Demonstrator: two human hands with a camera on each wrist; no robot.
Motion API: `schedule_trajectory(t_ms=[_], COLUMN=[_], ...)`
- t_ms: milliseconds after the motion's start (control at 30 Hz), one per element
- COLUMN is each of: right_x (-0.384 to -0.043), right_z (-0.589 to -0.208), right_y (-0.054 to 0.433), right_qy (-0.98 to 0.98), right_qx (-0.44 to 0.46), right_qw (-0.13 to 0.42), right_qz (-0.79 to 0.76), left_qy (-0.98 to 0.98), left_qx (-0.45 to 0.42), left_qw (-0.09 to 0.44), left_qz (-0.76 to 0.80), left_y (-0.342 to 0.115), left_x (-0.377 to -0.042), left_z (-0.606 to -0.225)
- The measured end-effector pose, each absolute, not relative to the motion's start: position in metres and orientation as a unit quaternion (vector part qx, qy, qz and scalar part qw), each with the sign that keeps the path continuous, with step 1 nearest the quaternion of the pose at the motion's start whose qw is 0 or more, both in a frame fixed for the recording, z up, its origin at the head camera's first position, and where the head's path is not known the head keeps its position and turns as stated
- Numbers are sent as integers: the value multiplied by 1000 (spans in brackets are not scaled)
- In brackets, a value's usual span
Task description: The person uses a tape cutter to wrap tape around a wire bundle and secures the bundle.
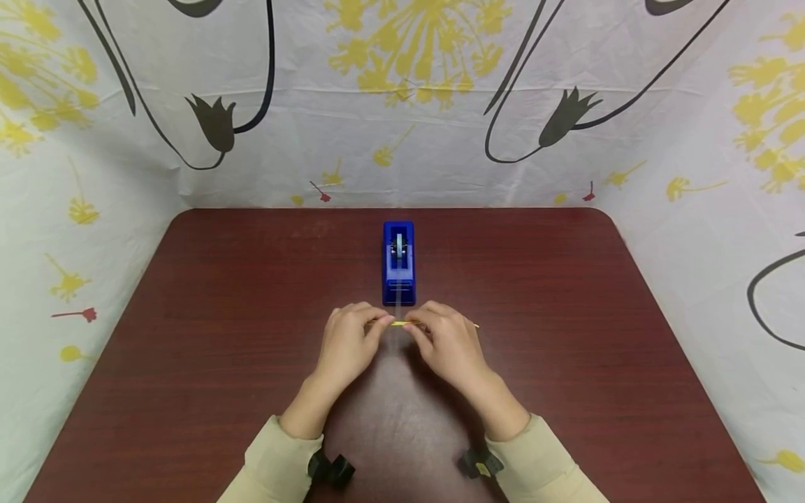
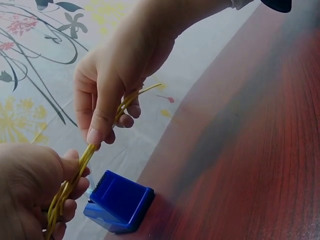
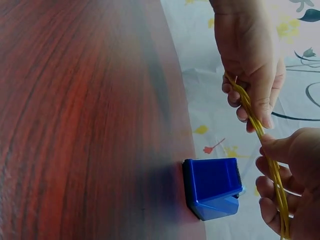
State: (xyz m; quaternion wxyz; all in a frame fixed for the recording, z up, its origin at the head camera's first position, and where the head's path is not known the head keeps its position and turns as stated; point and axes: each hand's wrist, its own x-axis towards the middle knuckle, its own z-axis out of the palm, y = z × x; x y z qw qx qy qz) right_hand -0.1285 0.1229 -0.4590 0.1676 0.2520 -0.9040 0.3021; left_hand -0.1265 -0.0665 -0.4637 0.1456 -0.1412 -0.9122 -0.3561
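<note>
My left hand (image 1: 349, 339) and right hand (image 1: 450, 342) meet in front of a blue tape dispenser (image 1: 399, 293). Between thumbs and fingers, both pinch a bundle of thin yellow strands (image 2: 85, 161), held lengthwise from one hand to the other. A short yellow stretch shows between the thumbs in the head view, and a thin end pokes out past the right hand. From the dispenser, a strip of clear tape (image 1: 398, 311) reaches toward the gap between the hands. In the right wrist view the strands (image 3: 276, 175) run along the right fingers; where the tape meets them is hidden.
The dark red wooden table (image 1: 220, 293) lies under everything. A white cloth (image 1: 283, 154) with yellow and dark flower prints hangs behind and along both sides. Each sleeve carries a black wrist device (image 1: 330, 469) at its inner edge.
</note>
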Motion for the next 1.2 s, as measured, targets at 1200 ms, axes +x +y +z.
schedule_trajectory(t_ms=[1200], right_x=[-134], right_z=[-456], right_y=[124], right_qy=[-914], right_qx=[263], right_qw=[126], right_qz=[284], left_qy=[-938], left_qx=[-191], left_qw=[109], left_qz=[-269], left_y=[-66], left_x=[-128], left_z=[-462])
